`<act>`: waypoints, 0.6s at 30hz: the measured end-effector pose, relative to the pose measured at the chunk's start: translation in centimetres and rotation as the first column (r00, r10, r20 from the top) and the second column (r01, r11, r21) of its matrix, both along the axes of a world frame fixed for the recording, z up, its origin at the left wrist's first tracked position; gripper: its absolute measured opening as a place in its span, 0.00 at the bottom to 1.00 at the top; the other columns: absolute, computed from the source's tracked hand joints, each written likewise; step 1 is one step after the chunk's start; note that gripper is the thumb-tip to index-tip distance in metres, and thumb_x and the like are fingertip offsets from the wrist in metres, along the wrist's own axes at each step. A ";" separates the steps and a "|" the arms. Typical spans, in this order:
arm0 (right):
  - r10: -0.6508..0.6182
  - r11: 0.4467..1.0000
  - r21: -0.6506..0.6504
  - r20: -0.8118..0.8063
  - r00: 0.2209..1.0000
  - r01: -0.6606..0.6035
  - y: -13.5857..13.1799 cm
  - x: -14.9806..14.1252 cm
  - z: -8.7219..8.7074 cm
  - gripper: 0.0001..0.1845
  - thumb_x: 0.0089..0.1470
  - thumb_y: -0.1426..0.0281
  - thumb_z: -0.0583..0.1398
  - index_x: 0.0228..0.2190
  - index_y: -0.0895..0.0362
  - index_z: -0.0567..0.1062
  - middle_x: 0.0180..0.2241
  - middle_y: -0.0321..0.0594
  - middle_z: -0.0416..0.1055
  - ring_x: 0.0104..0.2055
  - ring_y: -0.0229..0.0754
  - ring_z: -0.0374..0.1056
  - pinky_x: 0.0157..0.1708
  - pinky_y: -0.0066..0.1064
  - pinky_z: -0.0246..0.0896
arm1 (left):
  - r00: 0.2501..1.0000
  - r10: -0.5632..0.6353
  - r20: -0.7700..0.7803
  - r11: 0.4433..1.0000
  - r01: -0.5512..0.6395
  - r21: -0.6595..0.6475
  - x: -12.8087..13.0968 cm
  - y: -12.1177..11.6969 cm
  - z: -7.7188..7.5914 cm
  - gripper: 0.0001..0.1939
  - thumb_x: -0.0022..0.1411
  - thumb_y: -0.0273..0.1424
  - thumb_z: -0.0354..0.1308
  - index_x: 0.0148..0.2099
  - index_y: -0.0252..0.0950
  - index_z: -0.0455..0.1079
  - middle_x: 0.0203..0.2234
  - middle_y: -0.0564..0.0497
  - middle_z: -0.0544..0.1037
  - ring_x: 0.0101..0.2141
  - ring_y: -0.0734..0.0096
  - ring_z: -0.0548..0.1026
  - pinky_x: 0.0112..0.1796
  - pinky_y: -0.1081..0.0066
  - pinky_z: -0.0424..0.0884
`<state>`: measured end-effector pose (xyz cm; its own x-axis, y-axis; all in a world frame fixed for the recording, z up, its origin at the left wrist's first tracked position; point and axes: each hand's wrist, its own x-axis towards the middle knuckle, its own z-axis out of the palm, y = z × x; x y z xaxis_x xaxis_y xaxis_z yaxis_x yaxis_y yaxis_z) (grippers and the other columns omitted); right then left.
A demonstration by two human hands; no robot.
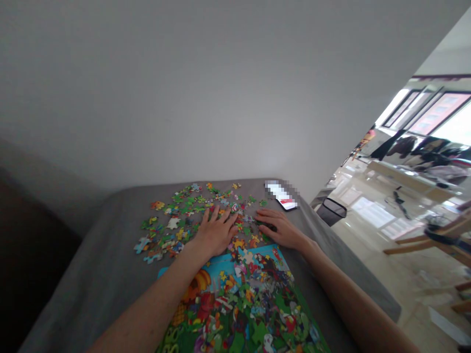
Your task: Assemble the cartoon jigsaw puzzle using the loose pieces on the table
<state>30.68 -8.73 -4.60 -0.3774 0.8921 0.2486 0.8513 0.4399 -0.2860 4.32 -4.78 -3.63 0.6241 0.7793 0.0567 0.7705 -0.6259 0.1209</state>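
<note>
Head view: small, flat, multicoloured jigsaw pieces [173,223] lie scattered beyond the brightly printed rectangular picture sheet [222,264], some overlapping its far edge. Left hand [217,233], fingers spread wide, rests on pieces beyond that edge. Beyond the sheet's far right corner, right hand [278,229] curves loosely, any grip impossible to tell, near a black-edged rectangular phone [287,203].

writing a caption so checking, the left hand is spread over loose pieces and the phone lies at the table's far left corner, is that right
Not quite: the phone lies at the far right corner of the table, beyond the right hand, as the head view shows. The left hand is indeed spread over loose pieces.
</note>
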 end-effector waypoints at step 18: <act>-0.084 0.995 0.050 0.049 0.995 0.082 4.9 -3.1 -0.8 0.21 0.64 0.70 0.53 0.56 0.58 0.73 0.61 0.48 0.68 0.64 0.50 0.61 0.64 0.47 0.52 | 0.992 0.000 0.124 0.999 -0.006 0.050 0.3 0.3 -0.4 0.24 0.71 0.34 0.44 0.67 0.41 0.61 0.69 0.51 0.58 0.68 0.51 0.52 0.64 0.40 0.49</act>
<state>27.59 -3.87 -5.37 -0.3155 0.9084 0.2744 0.8984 0.3791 -0.2219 4.61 -4.47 -4.03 0.6077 0.7753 0.1722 0.7533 -0.6314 0.1841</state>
